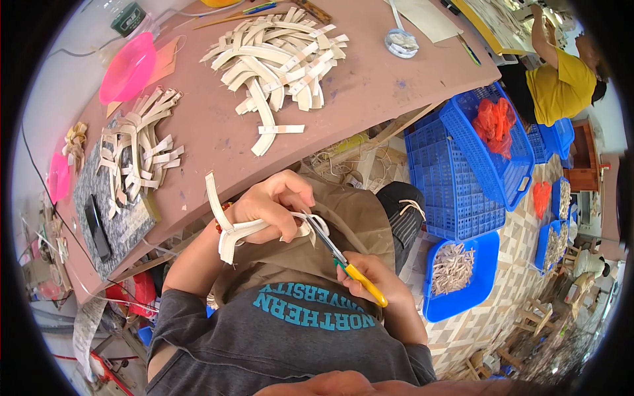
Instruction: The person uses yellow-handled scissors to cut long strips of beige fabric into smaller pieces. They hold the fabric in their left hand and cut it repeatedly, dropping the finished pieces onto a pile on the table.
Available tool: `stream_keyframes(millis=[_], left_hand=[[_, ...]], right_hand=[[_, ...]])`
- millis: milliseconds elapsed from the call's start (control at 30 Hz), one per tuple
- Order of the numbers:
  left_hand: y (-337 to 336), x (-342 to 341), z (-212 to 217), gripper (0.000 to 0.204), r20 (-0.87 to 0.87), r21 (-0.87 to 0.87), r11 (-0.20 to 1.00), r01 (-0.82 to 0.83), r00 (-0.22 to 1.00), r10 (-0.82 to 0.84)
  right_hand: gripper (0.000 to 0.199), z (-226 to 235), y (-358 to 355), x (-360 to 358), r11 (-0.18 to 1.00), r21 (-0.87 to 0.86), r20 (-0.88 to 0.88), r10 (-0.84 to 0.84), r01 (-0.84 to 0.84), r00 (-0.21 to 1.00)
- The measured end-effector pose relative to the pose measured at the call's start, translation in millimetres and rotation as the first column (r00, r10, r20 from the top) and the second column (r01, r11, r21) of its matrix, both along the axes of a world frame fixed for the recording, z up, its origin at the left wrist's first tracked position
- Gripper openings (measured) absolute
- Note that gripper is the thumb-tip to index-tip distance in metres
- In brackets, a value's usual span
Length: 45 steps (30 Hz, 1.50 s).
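My left hand (pixel 274 201) grips a bundle of pale curved strips (pixel 232 231) bound with tape, held over my lap just below the table edge. My right hand (pixel 370 274) holds yellow-handled scissors (pixel 343 261), whose blades reach up to the strip end by my left fingers. On the brown table (pixel 370 86), a big heap of the same taped strips (pixel 281 56) lies at the far middle. A smaller heap of strips (pixel 135 152) lies to the left.
A pink bowl (pixel 127 67) and a roll of tape (pixel 401 43) sit on the table. A dark phone (pixel 97 228) lies at its left end. Blue crates (pixel 462 165) and a blue tub of small pieces (pixel 456 270) stand on the floor at my right. A person in yellow (pixel 561 82) works beyond.
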State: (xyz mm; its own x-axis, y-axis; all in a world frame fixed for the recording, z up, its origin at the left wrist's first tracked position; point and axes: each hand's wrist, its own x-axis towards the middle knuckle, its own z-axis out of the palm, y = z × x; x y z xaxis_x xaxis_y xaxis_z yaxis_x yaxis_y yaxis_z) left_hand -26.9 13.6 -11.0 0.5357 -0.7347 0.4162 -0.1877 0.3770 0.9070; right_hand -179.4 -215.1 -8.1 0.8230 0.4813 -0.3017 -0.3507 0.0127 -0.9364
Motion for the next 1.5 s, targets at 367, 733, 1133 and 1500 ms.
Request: stream_keyframes(millis=[367, 733, 1133, 1500], left_hand=[[8, 0, 0, 0.013, -0.056, 0.118, 0.992, -0.038, 0.997, 0.045], [8, 4, 4, 0.011, 0.106, 0.103, 0.994, -0.029, 0.994, 0.018], [9, 3, 5, 0.008, 0.040, 0.117, 0.993, 0.020, 0.999, -0.025], [7, 4, 4, 0.007, 0.019, 0.119, 0.992, 0.032, 0.999, -0.034]], right_hand=[[0.060, 17, 13, 5, 0.613, -0.696, 0.469, -0.005, 0.373, 0.883], [0.055, 15, 12, 8, 0.549, -0.663, 0.616, 0.014, 0.509, 0.788], [0.054, 11, 9, 2, 0.586, -0.688, 0.535, 0.012, 0.428, 0.844], [0.049, -5, -6, -6, 0.924, -0.377, 0.040, -0.053, 0.064, 0.998]])
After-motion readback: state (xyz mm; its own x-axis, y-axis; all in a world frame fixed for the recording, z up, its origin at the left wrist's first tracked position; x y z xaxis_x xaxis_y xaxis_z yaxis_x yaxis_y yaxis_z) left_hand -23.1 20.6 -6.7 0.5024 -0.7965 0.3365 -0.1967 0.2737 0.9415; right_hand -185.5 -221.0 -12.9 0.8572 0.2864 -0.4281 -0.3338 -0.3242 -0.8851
